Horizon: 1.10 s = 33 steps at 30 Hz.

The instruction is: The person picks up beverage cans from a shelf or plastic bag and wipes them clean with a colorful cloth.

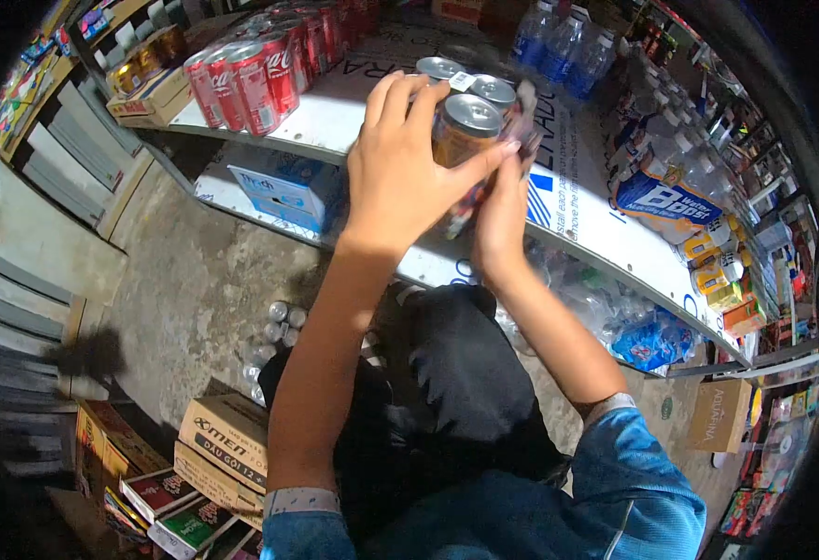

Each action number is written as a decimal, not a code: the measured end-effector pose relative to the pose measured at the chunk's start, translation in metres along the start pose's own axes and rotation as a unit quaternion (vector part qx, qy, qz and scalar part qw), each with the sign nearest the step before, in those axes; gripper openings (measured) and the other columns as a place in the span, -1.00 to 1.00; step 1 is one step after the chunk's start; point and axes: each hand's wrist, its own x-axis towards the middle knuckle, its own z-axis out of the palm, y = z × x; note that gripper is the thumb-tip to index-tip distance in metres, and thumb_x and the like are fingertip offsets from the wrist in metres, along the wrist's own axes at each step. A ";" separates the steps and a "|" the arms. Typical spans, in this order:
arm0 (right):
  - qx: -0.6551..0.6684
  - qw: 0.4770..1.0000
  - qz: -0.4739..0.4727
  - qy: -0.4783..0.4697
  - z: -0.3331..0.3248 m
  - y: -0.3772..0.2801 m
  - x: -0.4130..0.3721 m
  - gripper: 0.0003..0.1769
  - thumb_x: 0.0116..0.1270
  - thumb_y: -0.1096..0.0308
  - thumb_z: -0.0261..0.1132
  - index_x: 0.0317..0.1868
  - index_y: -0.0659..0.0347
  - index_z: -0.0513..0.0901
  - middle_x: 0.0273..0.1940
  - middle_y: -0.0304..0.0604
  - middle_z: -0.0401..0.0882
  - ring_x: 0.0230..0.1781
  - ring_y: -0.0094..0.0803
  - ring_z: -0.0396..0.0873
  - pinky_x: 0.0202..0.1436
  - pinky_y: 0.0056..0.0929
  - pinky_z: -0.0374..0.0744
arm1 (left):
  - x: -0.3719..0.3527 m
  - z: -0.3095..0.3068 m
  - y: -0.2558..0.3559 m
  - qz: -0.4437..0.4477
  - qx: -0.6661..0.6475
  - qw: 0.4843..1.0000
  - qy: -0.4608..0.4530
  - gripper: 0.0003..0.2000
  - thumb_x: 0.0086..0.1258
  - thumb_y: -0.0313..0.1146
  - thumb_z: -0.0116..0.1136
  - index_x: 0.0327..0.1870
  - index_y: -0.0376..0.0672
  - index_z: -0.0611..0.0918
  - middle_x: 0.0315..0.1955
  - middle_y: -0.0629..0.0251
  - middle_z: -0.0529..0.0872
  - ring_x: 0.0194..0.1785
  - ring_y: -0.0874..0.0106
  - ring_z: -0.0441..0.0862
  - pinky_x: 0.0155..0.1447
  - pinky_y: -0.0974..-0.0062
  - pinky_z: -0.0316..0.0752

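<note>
Several drink cans (472,116) with silver tops and orange-brown sides stand in a tight cluster at the front of the white shelf (335,103). My left hand (395,163) reaches over their left side, fingers curled across the tops and thumb stretched along the front can. Against the right side of the cluster is my right hand (503,201), its fingers partly blurred and hidden behind the cans. Between the hands, the cans are gripped from both sides. A small white label (462,81) lies over the can tops.
Red Coca-Cola cans (251,84) stand left on the shelf, blue-labelled water bottles (559,47) at the back. Right of them is a Water Boost pack (666,201). Below are a blue box (279,196), silver-topped cans (285,317) on the floor and cardboard boxes (227,439).
</note>
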 end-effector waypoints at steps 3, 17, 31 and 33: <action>-0.104 0.992 -0.002 -0.064 -0.007 -0.002 0.080 -0.40 0.71 -0.05 -0.05 0.32 0.35 0.52 0.04 -0.01 0.69 0.05 -0.22 0.68 0.24 -0.27 0.58 | -0.001 0.002 0.000 0.007 0.020 1.000 0.003 -0.34 0.13 0.06 0.61 0.11 -0.26 0.67 0.13 0.01 0.66 0.33 0.00 0.54 0.42 0.10 0.46; -0.009 0.997 0.069 0.034 -0.047 -0.046 0.039 -0.43 0.68 -0.13 0.06 0.12 0.25 0.68 0.02 -0.23 0.72 -0.08 -0.49 0.66 -0.09 -0.39 0.64 | 0.084 0.025 -0.044 -0.002 -0.067 0.967 -0.247 -0.46 0.49 0.11 0.30 0.08 -0.29 0.78 0.02 0.06 0.80 0.17 0.15 0.74 0.31 0.31 0.54; 0.030 0.978 0.189 -0.086 -0.081 -0.047 0.057 -0.46 0.67 -0.01 0.13 0.35 0.26 0.61 0.16 -0.08 0.76 0.08 -0.33 0.75 0.23 -0.31 0.64 | 0.072 0.064 0.016 -0.003 0.217 0.958 -0.186 -0.36 0.54 0.26 0.02 -0.07 -0.25 0.83 -0.14 -0.16 0.75 -0.02 -0.07 0.77 0.12 0.02 0.64; 0.053 0.951 0.303 -0.039 -0.076 -0.041 0.076 -0.51 0.69 0.03 0.10 0.29 0.26 0.63 0.10 -0.10 0.78 0.05 -0.34 0.77 0.21 -0.31 0.67 | 0.074 0.064 0.016 -0.004 0.222 0.956 -0.191 -0.32 0.53 0.33 0.02 -0.08 -0.23 0.80 -0.17 -0.12 0.72 -0.03 -0.10 0.75 0.06 0.00 0.63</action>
